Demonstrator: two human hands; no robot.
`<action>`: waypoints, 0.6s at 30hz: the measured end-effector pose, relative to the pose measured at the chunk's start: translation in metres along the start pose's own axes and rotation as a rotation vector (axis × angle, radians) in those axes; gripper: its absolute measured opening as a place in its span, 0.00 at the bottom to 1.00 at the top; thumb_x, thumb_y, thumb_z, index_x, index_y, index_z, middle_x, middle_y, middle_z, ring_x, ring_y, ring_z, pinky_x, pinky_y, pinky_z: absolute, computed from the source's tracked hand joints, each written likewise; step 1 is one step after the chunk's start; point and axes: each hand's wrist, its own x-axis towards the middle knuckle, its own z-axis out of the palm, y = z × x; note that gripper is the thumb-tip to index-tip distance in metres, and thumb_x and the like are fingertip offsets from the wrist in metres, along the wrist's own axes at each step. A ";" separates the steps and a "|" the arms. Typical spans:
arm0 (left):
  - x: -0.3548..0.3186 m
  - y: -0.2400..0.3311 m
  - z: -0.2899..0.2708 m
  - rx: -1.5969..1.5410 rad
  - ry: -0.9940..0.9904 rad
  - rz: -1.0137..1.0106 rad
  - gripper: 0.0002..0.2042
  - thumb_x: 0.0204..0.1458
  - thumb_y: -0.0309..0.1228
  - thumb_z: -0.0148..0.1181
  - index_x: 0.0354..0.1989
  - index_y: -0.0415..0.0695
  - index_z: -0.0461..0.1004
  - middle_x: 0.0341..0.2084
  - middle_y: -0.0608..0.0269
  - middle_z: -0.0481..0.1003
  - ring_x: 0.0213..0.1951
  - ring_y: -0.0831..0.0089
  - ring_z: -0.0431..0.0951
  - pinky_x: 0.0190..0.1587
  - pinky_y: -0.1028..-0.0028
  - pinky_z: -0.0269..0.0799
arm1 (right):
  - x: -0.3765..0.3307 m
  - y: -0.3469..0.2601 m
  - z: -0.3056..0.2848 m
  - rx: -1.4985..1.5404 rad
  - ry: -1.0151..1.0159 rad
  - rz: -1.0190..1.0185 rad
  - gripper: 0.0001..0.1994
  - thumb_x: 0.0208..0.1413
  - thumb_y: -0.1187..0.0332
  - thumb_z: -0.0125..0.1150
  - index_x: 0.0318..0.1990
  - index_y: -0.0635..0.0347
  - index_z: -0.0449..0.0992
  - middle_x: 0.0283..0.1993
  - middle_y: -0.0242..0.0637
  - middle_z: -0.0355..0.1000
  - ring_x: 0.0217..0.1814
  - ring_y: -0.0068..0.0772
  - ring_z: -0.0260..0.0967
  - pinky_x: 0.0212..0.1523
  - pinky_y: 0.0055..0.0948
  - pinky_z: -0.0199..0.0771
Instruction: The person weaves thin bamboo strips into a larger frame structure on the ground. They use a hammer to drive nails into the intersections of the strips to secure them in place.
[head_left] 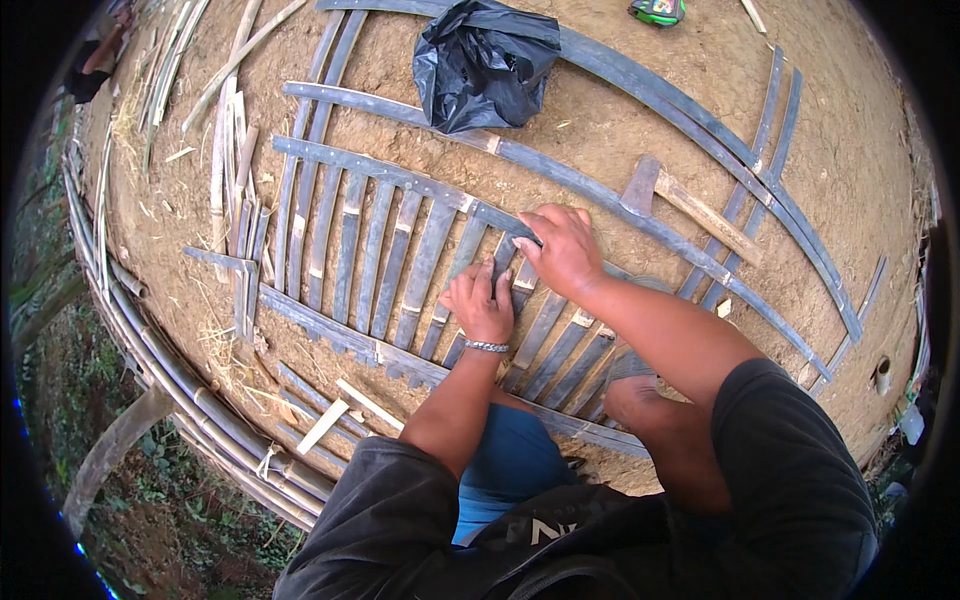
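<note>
A lattice of dark split-bamboo slats (427,258) lies on the ground in front of me, its slats joined by an upper rail (370,165) and a lower rail (330,322). My right hand (562,248) is closed over the upper rail, its thumb near the top of one slat. Just below and to the left, my left hand (482,303) has bent fingers around that same slat (505,250). A silvery bracelet (487,346) circles my left wrist. What lies under my fingers is partly hidden.
Beyond the lattice lie long bamboo strips (600,195), a black plastic bag (487,68) and a hatchet (690,205). A green-and-black tape measure (657,11) is at the far edge. Loose bamboo pieces (235,180) lie left. Bamboo poles (215,410) edge the ground near plants.
</note>
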 end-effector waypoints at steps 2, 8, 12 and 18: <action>-0.001 -0.002 0.000 0.001 -0.011 -0.008 0.18 0.50 0.31 0.72 0.51 0.49 0.80 0.41 0.64 0.77 0.44 0.62 0.74 0.50 0.59 0.58 | 0.000 0.000 0.001 -0.024 -0.025 0.010 0.19 0.53 0.61 0.71 0.52 0.53 0.82 0.46 0.33 0.75 0.54 0.38 0.72 0.59 0.41 0.62; -0.003 -0.004 0.003 -0.010 0.009 0.007 0.19 0.50 0.32 0.72 0.52 0.49 0.80 0.41 0.65 0.77 0.45 0.63 0.74 0.50 0.60 0.58 | 0.001 0.000 0.002 -0.026 0.009 -0.001 0.19 0.52 0.61 0.72 0.51 0.53 0.82 0.46 0.33 0.75 0.53 0.38 0.72 0.59 0.41 0.62; -0.001 -0.002 0.003 -0.042 0.036 -0.001 0.19 0.50 0.31 0.72 0.52 0.50 0.80 0.40 0.64 0.76 0.44 0.63 0.74 0.50 0.60 0.58 | 0.000 -0.002 0.000 -0.020 -0.012 0.014 0.19 0.50 0.62 0.74 0.51 0.53 0.82 0.45 0.33 0.74 0.53 0.38 0.72 0.58 0.41 0.62; -0.002 -0.004 0.002 -0.027 0.028 -0.006 0.18 0.51 0.33 0.72 0.51 0.50 0.81 0.40 0.64 0.77 0.44 0.63 0.75 0.49 0.60 0.59 | -0.001 0.000 0.002 -0.006 0.021 -0.018 0.19 0.49 0.63 0.74 0.50 0.53 0.83 0.44 0.34 0.74 0.52 0.39 0.72 0.57 0.41 0.63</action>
